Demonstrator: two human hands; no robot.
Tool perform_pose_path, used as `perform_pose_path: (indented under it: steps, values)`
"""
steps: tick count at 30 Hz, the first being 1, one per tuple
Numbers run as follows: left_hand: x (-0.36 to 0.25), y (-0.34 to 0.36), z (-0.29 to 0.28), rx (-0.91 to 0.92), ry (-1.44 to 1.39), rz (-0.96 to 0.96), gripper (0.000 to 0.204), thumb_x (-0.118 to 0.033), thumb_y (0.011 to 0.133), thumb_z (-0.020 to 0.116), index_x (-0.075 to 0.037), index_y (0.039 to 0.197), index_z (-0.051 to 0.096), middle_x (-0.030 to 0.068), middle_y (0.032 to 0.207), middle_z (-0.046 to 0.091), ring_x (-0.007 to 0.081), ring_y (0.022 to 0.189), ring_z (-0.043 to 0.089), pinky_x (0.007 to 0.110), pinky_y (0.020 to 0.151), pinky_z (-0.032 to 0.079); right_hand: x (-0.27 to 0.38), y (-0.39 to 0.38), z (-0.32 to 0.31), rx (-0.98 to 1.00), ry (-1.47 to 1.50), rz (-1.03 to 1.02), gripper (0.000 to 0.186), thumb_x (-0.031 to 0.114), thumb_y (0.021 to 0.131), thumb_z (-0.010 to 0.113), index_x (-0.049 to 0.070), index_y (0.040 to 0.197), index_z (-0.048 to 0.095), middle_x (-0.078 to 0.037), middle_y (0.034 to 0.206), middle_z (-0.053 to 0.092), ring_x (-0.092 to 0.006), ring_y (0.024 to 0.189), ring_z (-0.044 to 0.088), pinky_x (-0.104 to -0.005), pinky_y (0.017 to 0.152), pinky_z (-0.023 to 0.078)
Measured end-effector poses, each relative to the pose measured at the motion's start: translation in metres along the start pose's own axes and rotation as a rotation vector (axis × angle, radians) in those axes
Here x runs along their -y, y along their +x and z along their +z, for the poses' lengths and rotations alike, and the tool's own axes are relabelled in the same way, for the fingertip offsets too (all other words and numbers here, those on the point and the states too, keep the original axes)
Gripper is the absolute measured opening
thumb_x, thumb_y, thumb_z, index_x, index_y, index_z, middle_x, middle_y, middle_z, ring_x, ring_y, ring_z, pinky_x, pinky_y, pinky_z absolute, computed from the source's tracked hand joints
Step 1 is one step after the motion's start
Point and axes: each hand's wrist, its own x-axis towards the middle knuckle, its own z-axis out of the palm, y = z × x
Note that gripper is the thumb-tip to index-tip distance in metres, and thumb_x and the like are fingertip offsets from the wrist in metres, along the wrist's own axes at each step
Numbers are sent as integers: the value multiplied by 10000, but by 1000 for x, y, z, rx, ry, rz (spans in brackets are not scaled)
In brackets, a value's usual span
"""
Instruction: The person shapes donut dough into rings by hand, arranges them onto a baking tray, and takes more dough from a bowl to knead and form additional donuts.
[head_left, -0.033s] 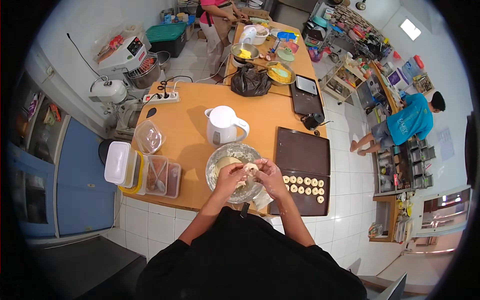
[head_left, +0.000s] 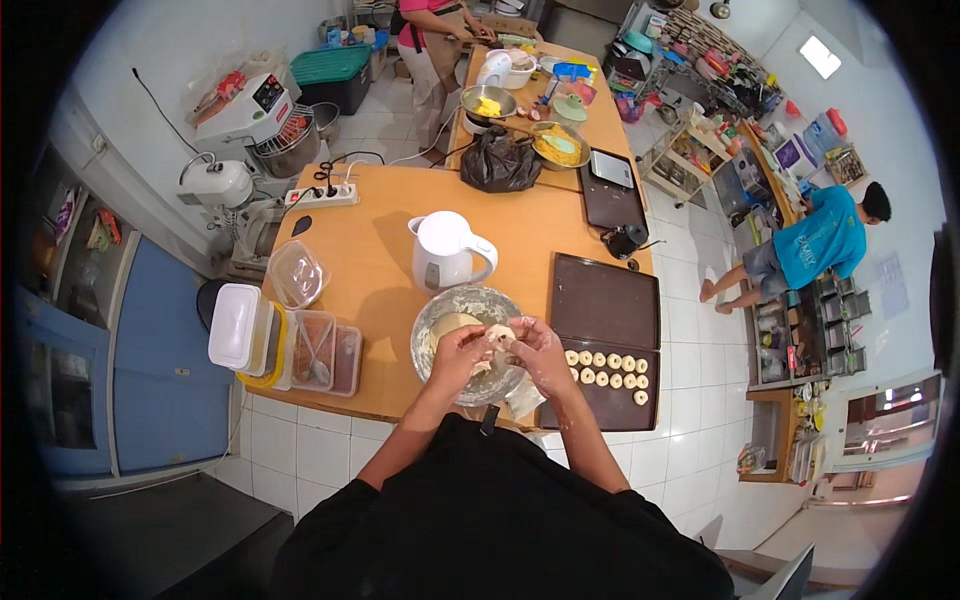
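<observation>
- Furthest left on the wooden table, a white-lidded tub (head_left: 236, 325) stands beside a clear plastic container (head_left: 313, 345) with a spoon in it.
- Right of these, a white electric kettle (head_left: 441, 250) stands just beyond the bowl; a forward knock from the bowl could, I judge, push or tip it.
- The floury metal mixing bowl (head_left: 478, 300) sits near the table's close edge, a pale dough mass (head_left: 450, 327) inside; a forearm catching its rim might shift it.
- Over the bowl, the left hand (head_left: 460, 357) pinches one side of a small dough ring (head_left: 500, 329), thumb and fingers closed on it.
- That ring is held up between both hands; uneven pulling could thin or tear it, and a loose pinch could drop it into the bowl.
- The right hand (head_left: 541, 352), dusted white, grips the ring's other side with its fingertips.
- Further right, shaped dough rings (head_left: 615, 363) lie in close rows on a dark baking tray (head_left: 608, 410); the right forearm, passing near its corner, could brush and dent the nearest ones.
- Against the earlier frame, I find no clear change: both hands keep the same pinch, and the ring and rows look unmoved.
</observation>
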Motion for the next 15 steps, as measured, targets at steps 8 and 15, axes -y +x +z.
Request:
perform_pose_path:
  steps: [8, 15]
  values:
    - [2, -5, 12, -68, -84, -27, 282, -114, 939, 651, 43, 1169, 608, 79, 1040, 669, 127, 920, 652, 269, 784, 558, -16, -6, -18, -73, 5, 46, 300, 96, 910, 674, 5, 1192, 624, -29, 927, 686, -80, 815, 626, -237, 744, 521]
    - [16, 0, 21, -52, -71, -57, 226, -150, 969, 615, 16, 1122, 628, 71, 1021, 674, 136, 903, 659, 289, 775, 564, -23, -13, -32, -140, 82, -18, 244, 89, 910, 673, 37, 1146, 642, -10, 939, 675, -70, 810, 613, -228, 741, 502]
